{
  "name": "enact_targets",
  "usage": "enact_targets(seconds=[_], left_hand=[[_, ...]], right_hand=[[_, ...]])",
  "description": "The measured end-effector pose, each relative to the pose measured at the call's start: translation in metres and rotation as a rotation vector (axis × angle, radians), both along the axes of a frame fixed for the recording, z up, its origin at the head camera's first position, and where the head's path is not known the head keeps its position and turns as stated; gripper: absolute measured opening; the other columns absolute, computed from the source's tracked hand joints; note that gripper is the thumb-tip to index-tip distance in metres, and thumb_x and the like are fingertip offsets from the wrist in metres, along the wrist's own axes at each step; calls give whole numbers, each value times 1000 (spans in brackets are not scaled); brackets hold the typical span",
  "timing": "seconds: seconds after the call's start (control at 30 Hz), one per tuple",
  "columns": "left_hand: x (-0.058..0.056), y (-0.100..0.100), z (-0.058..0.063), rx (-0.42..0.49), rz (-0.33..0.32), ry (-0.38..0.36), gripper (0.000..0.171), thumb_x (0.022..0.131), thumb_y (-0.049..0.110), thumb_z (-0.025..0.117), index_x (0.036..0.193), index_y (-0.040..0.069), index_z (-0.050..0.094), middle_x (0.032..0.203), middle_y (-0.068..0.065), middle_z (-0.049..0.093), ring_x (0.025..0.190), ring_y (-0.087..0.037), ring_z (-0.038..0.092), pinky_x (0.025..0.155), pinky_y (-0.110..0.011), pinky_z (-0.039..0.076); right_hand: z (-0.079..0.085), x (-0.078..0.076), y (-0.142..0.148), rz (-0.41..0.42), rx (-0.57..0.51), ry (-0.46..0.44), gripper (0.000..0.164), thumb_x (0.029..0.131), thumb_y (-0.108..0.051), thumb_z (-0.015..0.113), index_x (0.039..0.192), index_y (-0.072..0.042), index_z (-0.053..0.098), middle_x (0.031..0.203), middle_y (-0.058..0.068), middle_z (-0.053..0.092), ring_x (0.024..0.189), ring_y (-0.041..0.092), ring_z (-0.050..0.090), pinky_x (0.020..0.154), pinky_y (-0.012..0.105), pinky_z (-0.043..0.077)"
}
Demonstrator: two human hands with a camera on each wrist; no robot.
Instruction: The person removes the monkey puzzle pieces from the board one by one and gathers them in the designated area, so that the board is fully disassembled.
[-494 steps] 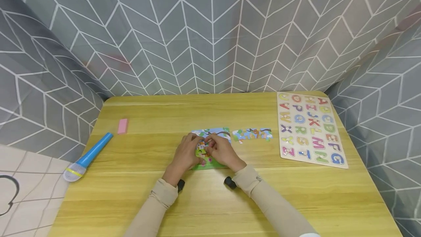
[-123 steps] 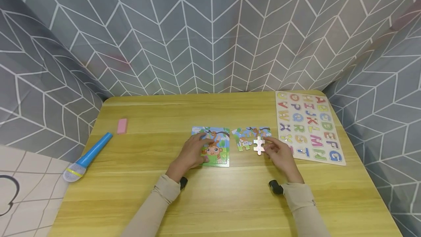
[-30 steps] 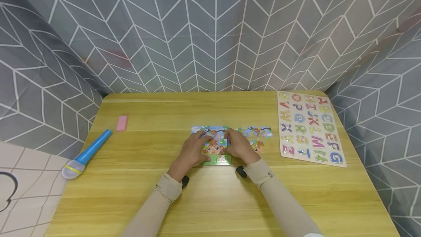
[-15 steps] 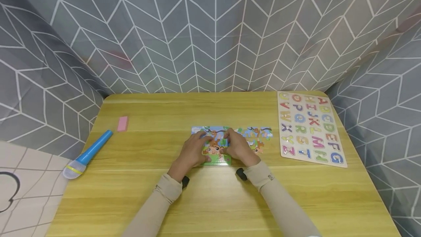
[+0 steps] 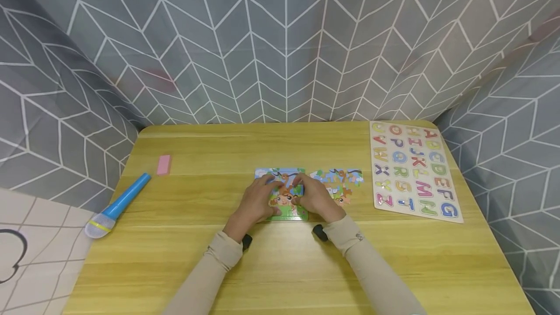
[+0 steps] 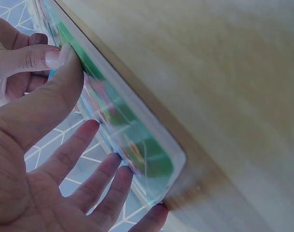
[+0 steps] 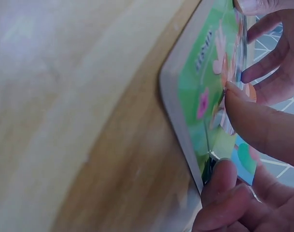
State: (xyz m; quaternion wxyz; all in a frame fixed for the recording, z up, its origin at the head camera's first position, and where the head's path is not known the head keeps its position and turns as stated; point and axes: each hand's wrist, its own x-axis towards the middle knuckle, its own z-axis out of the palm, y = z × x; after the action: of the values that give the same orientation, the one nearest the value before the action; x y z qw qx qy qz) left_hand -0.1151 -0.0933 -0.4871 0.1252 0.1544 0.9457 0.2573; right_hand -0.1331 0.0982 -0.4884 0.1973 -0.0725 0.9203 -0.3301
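Observation:
On the table lies a square puzzle board (image 5: 294, 217) with a cartoon monkey picture, partly covered by both hands. My left hand (image 5: 254, 201) rests at the board's left side; in the left wrist view its fingers (image 6: 105, 176) spread, fingertips along the edge. Over the board's right half, my right hand (image 5: 317, 196) has its thumb and curled fingers around a puzzle piece (image 7: 224, 118). The hand hides most of this piece. Right of the board, joined puzzle pieces (image 5: 345, 176) form a top row, with monkey-face pieces (image 5: 342, 197) below, partly behind my right hand.
An alphabet board (image 5: 415, 171) with coloured letters lies at the table's right. A pink block (image 5: 164, 165) and a blue toy microphone (image 5: 118, 205) lie at the left. Grey patterned curtains (image 5: 280, 47) hang behind the wooden table (image 5: 280, 276).
Earlier my right hand held a piece, white back showing, by the joined pieces; it is now over the board. The joined set gained a second row. Lately only the right fingers shifted slightly left.

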Motion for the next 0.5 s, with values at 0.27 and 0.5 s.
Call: enact_targets(seconds=[0.27,0.5], left_hand=[[0,0,2,5,5,-10,75,75,26,90,141,15,57,156,-14,42,145,-40,39,112,-65,39],[0,0,0,9,6,-13,75,75,26,89,142,16,57,156,-13,42,146,-39,38,113,-65,38]], right_hand=[[0,2,-1,10,-22,-1,31,84,-14,81,110,-9,65,79,3,59,64,14,48,57,24,40],[1,5,-1,1,-41,16,23,83,-14,82,98,-11,64,119,12,70,69,20,60,77,33,54]])
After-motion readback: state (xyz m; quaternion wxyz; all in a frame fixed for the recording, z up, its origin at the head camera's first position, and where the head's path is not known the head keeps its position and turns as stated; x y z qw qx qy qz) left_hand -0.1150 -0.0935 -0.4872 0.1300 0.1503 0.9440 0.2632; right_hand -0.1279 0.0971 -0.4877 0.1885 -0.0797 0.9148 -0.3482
